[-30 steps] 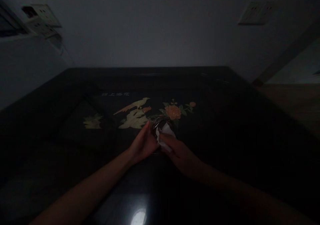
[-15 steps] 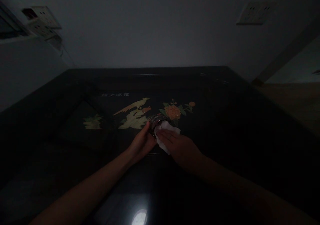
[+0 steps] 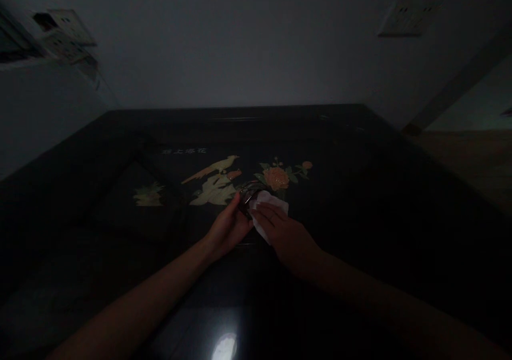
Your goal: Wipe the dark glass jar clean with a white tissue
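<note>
Over the dark table, my left hand (image 3: 230, 225) is closed around the left side of a small dark, shiny, rounded object (image 3: 248, 193) that looks glassy. Its exact kind cannot be made out in the dim light. A white tissue (image 3: 262, 231) lies between that object and my right hand (image 3: 290, 237). The fingers of my right hand press the tissue against the object's right side. Both hands are close together, and part of the object is hidden behind the tissue and fingers.
The black glossy table (image 3: 340, 232) bears inlaid pictures: a bird (image 3: 216, 166), a flower (image 3: 277, 178) and a small plant (image 3: 148, 196). Behind it stands a grey wall (image 3: 240, 45) with sockets at left (image 3: 72, 26) and right (image 3: 410, 17). A light reflection glares near the front.
The right hand and the tissue have shifted very slightly against the dark object. The left hand's grip stays about the same.
</note>
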`<state>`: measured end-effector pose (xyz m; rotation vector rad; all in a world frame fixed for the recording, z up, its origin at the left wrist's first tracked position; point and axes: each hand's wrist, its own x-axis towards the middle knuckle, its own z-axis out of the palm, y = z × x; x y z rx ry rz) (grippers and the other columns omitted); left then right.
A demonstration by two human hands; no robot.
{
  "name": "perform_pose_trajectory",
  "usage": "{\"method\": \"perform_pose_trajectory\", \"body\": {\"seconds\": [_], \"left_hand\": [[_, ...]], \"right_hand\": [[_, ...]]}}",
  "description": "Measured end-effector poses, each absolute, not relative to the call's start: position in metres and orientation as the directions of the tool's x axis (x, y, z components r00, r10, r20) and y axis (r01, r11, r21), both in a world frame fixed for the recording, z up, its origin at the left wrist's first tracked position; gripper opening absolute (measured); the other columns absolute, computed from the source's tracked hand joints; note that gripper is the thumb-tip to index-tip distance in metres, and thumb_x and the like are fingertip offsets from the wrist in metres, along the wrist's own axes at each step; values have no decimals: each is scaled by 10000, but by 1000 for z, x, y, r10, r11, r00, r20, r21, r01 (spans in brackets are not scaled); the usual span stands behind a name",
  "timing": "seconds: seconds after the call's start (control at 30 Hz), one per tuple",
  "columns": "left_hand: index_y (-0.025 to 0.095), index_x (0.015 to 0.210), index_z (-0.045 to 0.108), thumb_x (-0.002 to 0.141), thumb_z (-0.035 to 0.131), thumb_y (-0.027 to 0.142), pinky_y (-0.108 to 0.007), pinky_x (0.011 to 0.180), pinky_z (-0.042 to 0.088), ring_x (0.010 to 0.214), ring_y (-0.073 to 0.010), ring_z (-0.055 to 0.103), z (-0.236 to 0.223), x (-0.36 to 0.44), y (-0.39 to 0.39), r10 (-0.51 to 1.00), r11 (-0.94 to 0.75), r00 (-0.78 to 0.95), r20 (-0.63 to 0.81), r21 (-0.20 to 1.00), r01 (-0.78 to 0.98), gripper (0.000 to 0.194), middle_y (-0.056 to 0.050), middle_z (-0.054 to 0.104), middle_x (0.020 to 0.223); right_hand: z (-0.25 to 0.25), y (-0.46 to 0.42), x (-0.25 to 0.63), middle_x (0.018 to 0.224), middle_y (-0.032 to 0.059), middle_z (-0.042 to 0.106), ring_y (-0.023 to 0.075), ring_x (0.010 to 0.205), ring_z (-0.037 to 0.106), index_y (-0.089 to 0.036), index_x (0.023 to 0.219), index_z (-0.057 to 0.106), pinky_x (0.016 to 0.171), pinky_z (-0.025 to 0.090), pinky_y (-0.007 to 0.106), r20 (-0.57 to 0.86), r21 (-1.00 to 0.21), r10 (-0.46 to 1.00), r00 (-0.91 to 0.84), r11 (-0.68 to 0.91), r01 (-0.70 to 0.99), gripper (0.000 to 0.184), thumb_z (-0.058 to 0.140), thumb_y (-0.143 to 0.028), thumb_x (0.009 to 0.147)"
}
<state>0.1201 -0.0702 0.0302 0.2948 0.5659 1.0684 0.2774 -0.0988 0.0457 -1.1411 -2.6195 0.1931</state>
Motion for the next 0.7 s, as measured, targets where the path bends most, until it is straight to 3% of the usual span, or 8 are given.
{"method": "perform_pose_trajectory", "body": {"seconds": [0.2,0.33,0.47,0.7], "left_hand": [[176,1285,527,963,378,343,-373,1043,365,1115,-212,586,38,123,-74,888,460,371,-272,537,-707,392,-83,678,1100],[240,1353,453,946,436,319,-380,1055,357,1127,-209,581,39,124,-76,919,389,339,-200,598,-701,415,-65,652,1174],[227,1346,465,939,454,316,-366,1053,361,1136,-208,572,40,124,-74,913,407,328,-241,581,-705,417,-70,638,1202],[215,1299,525,931,471,320,-322,989,408,1040,-185,604,39,124,-73,897,440,331,-293,533,-723,386,-69,651,1163]], "right_hand": [[38,-104,273,1457,172,395,206,1370,330,-82,1408,336,1139,283,423,227,-747,760,-609,537,392,490,354,-117,920],[42,-109,271,1512,173,298,204,1410,250,-93,1436,270,1153,239,417,174,-884,784,-595,391,256,525,395,-213,940],[39,-108,270,1473,180,370,216,1387,301,-84,1418,321,1141,266,442,205,-789,770,-604,495,364,498,343,-149,925],[46,-94,282,1312,156,571,223,1214,527,-75,1341,464,1007,466,375,209,-320,708,-674,701,637,479,404,-56,866]]}}
